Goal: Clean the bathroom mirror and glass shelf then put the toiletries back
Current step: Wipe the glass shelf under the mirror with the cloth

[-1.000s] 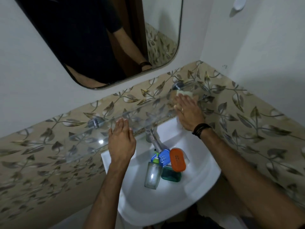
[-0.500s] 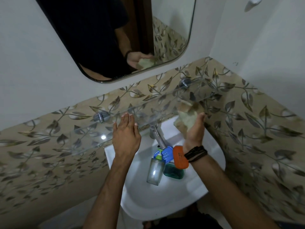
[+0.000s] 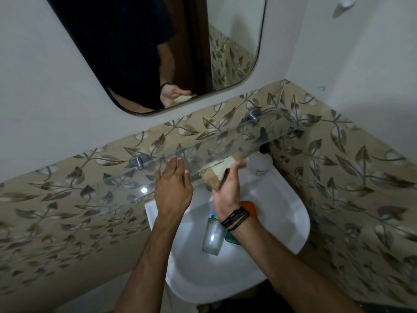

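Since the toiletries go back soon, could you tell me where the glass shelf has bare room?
The glass shelf is bare from the left hand leftward past the bracket. The right hand with the cloth crowds its middle.

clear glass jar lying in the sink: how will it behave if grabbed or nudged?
The glass jar looks rigid and breakable. It seems to lie on its side in the curved sink, so a nudge probably rolls or slides it. Smooth glass, possibly wet: likely slippery.

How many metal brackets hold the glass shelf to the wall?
2: left bracket beside the left hand; right bracket near the corner. None appear hidden.
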